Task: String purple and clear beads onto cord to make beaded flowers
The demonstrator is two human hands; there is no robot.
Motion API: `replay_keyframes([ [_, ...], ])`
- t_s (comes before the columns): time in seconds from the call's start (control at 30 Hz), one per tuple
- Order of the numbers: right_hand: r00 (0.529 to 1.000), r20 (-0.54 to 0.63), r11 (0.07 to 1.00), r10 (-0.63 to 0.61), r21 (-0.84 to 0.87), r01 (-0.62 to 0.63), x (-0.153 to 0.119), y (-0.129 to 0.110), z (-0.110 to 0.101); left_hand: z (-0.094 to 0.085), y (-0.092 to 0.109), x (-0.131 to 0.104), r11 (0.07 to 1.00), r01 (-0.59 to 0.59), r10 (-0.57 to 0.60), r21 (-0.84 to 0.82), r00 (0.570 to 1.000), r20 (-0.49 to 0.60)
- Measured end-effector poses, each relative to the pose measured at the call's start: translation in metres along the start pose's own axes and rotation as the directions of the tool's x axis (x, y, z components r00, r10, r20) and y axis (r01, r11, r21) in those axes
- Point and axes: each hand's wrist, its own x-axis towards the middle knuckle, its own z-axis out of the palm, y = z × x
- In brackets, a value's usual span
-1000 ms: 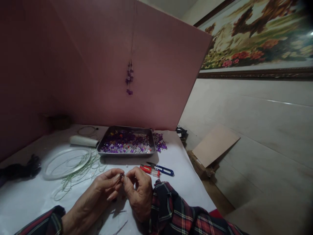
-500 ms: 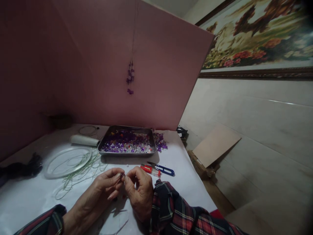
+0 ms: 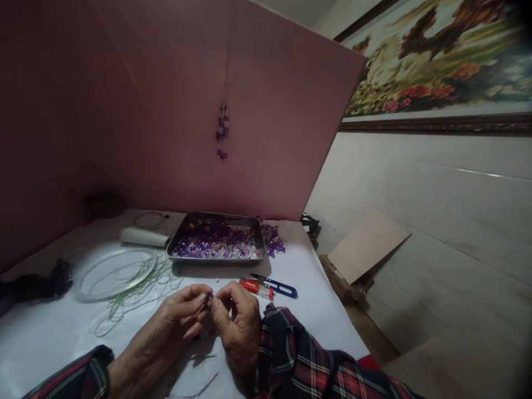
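Note:
My left hand [image 3: 183, 315] and my right hand [image 3: 238, 321] meet fingertip to fingertip low over the white table, both pinching one small dark bead [image 3: 208, 297]. A thin thread may run from it but is too fine to make out. Behind the hands stands a metal tray [image 3: 178, 247] filled with purple and clear beads. Blue thread snips [image 3: 277, 286] and a red lighter [image 3: 252, 287] lie just right of my right hand. Both sleeves are red plaid.
A clear plastic lid [image 3: 113, 266] with loose green cord [image 3: 137, 288] lies at the left, a white roll [image 3: 143, 237] behind it. Loose purple beads [image 3: 272, 242] sit beside the tray. A bead strand [image 3: 221, 130] hangs on the pink board. The table edge drops off at the right.

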Motion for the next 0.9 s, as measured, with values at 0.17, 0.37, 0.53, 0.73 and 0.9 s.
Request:
replay_keyframes([
  [0.17, 1.000, -0.004, 1.000, -0.008, -0.003, 0.008, 0.0002, 0.0009, -0.0006, -0.0009, 0.0008, -0.0007, 1.000, 0.022, -0.022, -0.013, 1.000, 0.004],
  [0.37, 1.000, -0.002, 1.000, 0.009, -0.012, -0.009, -0.0002, 0.0019, -0.0002, -0.0001, 0.0010, -0.0022, 1.000, 0.025, -0.025, -0.012, 0.999, 0.030],
  [0.53, 1.000, 0.002, 1.000, -0.004, -0.019, 0.004, 0.0008, 0.0020, 0.0000, -0.0019, -0.0003, -0.0008, 0.999, 0.029, -0.029, 0.016, 0.999, 0.027],
  [0.73, 1.000, -0.002, 1.000, -0.007, -0.028, 0.007, 0.0002, 0.0018, 0.0005, -0.0011, 0.0002, -0.0012, 0.999, 0.027, -0.028, 0.035, 1.000, 0.013],
  [0.9, 0.999, -0.002, 0.998, 0.053, 0.017, -0.053, -0.0016, 0.0020, 0.0021, 0.0003, 0.0023, -0.0016, 1.000, 0.020, -0.020, 0.017, 1.000, -0.001],
])
